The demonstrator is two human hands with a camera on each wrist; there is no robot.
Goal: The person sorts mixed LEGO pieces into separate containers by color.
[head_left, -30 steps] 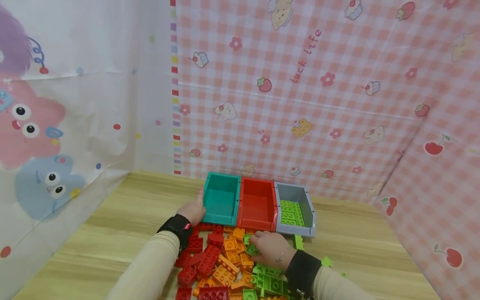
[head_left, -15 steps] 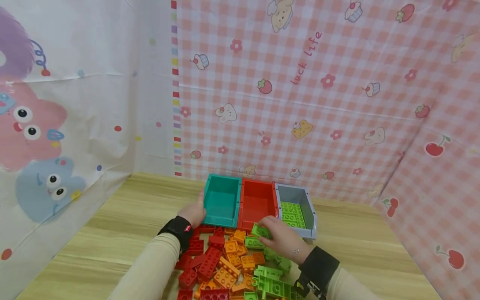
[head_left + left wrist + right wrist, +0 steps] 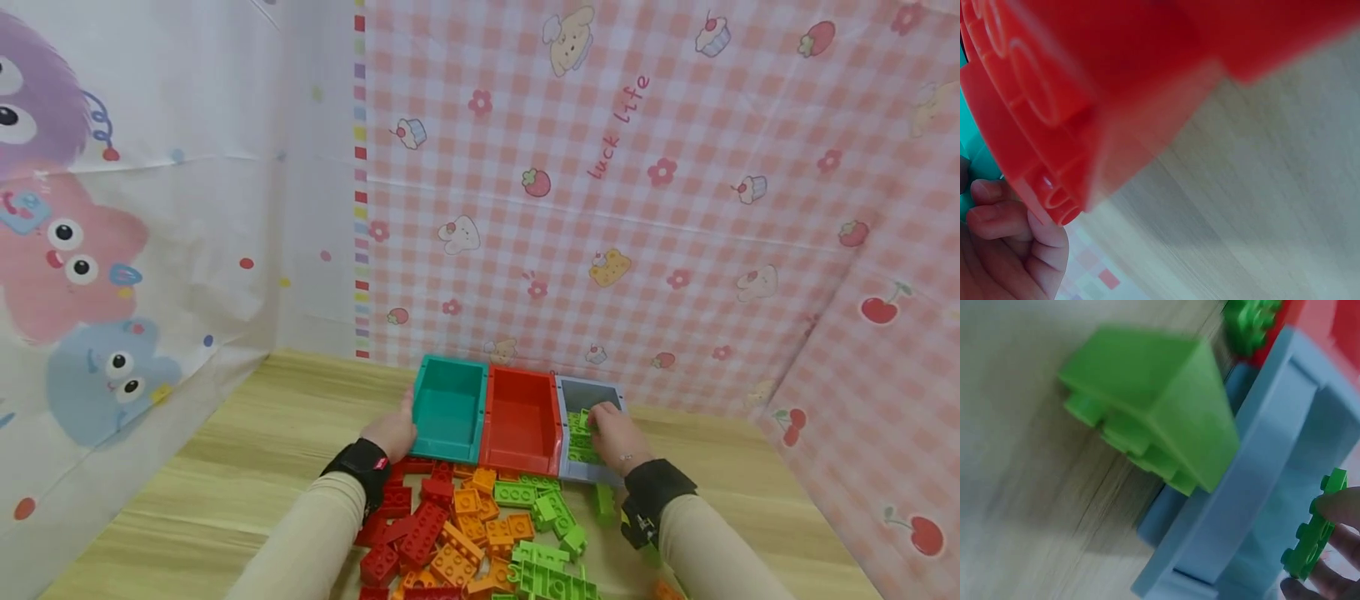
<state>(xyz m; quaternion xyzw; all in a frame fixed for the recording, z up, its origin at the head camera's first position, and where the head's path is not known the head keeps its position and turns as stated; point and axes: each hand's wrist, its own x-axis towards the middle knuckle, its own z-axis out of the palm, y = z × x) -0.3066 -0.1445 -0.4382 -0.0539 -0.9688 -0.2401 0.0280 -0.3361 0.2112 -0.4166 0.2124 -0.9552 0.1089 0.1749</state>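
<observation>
My right hand (image 3: 618, 435) is inside the grey-blue bin (image 3: 592, 473) in the head view, pinching a green toy brick (image 3: 1314, 539). In the right wrist view this brick hangs above the bin's inside, between thumb and fingers. More green bricks (image 3: 577, 448) lie on the bin's floor, partly covered by the hand. My left hand (image 3: 392, 433) rests against the outer left side of the teal bin (image 3: 450, 408). Its fingers look loosely bent in the left wrist view, where a near red brick (image 3: 1029, 81) hides much of the bin.
Between the teal and grey-blue bins stands a red bin (image 3: 521, 417). In front lie loose red bricks (image 3: 423, 529), orange bricks (image 3: 453, 562) and green bricks (image 3: 555, 579) on the wooden table (image 3: 217, 467). Patterned cloth walls (image 3: 600, 208) enclose the back and sides.
My right hand picked a green brick from the pile and carried it right and away, over the front edge into the grey-blue bin. The left hand has stayed beside the teal bin.
</observation>
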